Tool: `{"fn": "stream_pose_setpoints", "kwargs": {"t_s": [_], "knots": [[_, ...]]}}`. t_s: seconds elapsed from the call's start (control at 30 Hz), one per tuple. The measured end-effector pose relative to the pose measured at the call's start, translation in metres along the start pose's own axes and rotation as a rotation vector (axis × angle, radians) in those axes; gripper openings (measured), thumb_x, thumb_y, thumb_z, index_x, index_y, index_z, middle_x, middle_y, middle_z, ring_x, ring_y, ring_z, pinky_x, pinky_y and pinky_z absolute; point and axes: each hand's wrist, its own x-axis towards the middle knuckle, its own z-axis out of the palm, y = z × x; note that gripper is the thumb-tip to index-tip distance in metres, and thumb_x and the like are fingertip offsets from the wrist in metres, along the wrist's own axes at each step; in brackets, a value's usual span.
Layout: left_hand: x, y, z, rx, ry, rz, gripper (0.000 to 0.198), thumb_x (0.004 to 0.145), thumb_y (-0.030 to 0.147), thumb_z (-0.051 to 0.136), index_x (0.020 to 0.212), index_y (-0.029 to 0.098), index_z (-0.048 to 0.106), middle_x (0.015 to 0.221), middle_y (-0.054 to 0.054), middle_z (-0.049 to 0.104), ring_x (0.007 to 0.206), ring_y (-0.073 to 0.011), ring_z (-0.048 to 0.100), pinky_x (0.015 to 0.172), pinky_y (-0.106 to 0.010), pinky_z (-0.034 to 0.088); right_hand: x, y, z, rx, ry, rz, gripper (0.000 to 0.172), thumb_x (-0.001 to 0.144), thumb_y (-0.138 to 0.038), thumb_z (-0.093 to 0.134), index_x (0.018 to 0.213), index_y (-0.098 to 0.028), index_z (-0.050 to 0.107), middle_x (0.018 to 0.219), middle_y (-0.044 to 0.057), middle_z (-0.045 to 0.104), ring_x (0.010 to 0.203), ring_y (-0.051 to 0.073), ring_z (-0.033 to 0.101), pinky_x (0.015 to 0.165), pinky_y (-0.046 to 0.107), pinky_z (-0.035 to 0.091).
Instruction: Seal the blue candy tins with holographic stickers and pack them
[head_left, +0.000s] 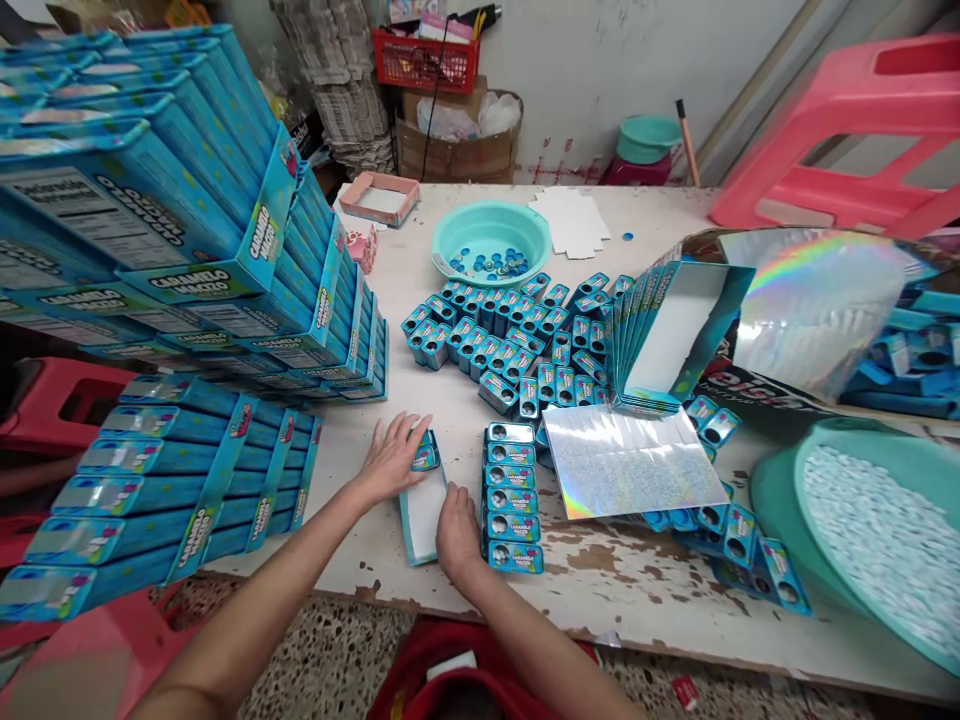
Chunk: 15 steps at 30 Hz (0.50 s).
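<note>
In front of me on the table lies a shallow blue display tray with a white inside. My left hand reaches over its far end, fingers bent around a small blue candy box standing there. My right hand is curled against the tray's right side, gripping its edge; its fingertips are partly hidden. Just right of that hand stands a straight row of small candy boxes lettered "Caramelo Macizo". Beyond both hands, many more small boxes stand in a loose cluster.
Filled display trays rise in a tall stack at left. A turquoise basin with blue lids stands at the back. Nested empty trays and a shiny holographic sheet lie right. A basin of white candies occupies the right corner.
</note>
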Motion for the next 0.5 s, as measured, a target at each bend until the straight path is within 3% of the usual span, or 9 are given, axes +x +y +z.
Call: {"fn": "stream_pose_setpoints", "kwargs": {"t_s": [0.1,0.17,0.3,0.4,0.5], "knots": [[0.052,-0.007,-0.017,-0.072,0.205,-0.127,0.083,0.067,0.046,0.067,0.138,0.024,0.029,0.14,-0.012,0.036,0.131,-0.0312,0.03,0.107,-0.046,0.025,-0.015,-0.004,0.004,0.086,0.096,-0.088,0.063,0.076,0.002,0.036,0.139,-0.007,0.031,0.132,0.022,0.047,0.12,0.029,0.047,0.097,0.045,0.042],[0.101,-0.011,-0.023,-0.121,0.362,-0.297,0.076,0.069,0.043,0.065,0.134,0.019,0.033,0.134,-0.015,0.038,0.128,-0.0316,0.034,0.104,-0.044,0.029,-0.026,-0.007,0.003,0.115,0.102,-0.165,0.071,0.075,-0.005,0.045,0.143,-0.005,0.024,0.142,0.021,0.036,0.13,0.032,0.035,0.104,0.048,0.035],[0.182,-0.012,-0.014,-0.203,0.347,-0.531,0.071,0.064,0.033,0.068,0.124,0.012,0.038,0.125,-0.02,0.04,0.12,-0.0366,0.039,0.095,-0.047,0.037,-0.038,-0.005,-0.006,0.1,-0.006,-0.29,0.075,0.073,-0.01,0.052,0.143,-0.007,0.026,0.148,0.018,0.03,0.135,0.035,0.027,0.106,0.049,0.033],[0.201,-0.01,-0.004,-0.224,0.365,-0.63,0.07,0.064,0.029,0.068,0.124,0.013,0.037,0.125,-0.021,0.039,0.118,-0.0382,0.041,0.09,-0.047,0.041,-0.038,0.004,-0.017,0.052,-0.087,-0.39,0.067,0.077,-0.013,0.053,0.14,-0.009,0.033,0.143,0.017,0.038,0.132,0.035,0.032,0.103,0.05,0.037],[0.186,-0.007,-0.015,-0.221,0.402,-0.604,0.073,0.063,0.03,0.068,0.127,0.015,0.036,0.123,-0.017,0.043,0.117,-0.0341,0.044,0.093,-0.044,0.04,-0.038,0.013,-0.031,-0.016,-0.112,-0.569,0.052,0.083,-0.016,0.05,0.134,-0.01,0.042,0.133,0.016,0.049,0.127,0.033,0.038,0.103,0.05,0.035]]}}
